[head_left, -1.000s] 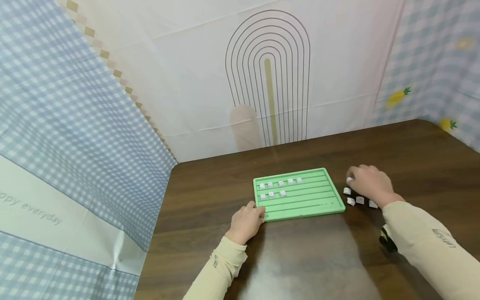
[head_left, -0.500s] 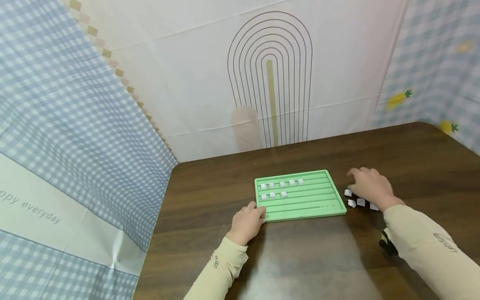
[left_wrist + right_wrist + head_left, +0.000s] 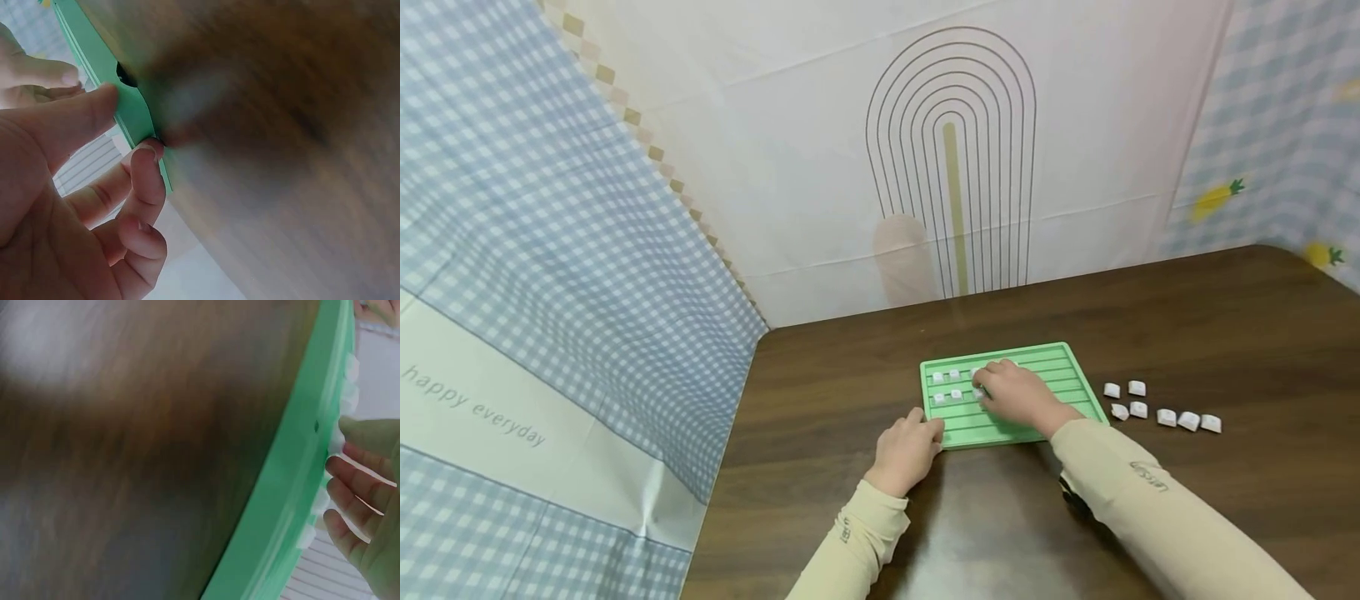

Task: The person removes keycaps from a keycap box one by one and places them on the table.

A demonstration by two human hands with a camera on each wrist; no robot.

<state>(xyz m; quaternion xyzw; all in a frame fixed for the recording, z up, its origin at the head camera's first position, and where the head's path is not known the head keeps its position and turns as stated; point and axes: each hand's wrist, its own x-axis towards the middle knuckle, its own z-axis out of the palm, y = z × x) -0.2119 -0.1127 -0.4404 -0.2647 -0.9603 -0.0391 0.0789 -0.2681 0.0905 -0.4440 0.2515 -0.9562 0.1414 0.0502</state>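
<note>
A shallow green tray with ridged rows lies on the table. My left hand grips its near left corner, thumb on one side of the rim and a fingertip on the other. White keycaps stand in the tray's two far rows; the right hand covers some of them. Over the tray's middle, my right hand reaches down to the second row. In the right wrist view, its thumb and forefinger pinch a white keycap, with other keycaps on either side along the row.
Several loose keycaps lie scattered on the dark wooden table to the right of the tray. A patterned cloth hangs behind the table, and a checked one on the left.
The right hand has moved left from the loose keycaps to the tray, with a keycap in its fingers. My left hand still holds the corner. The head view has shifted slightly.
</note>
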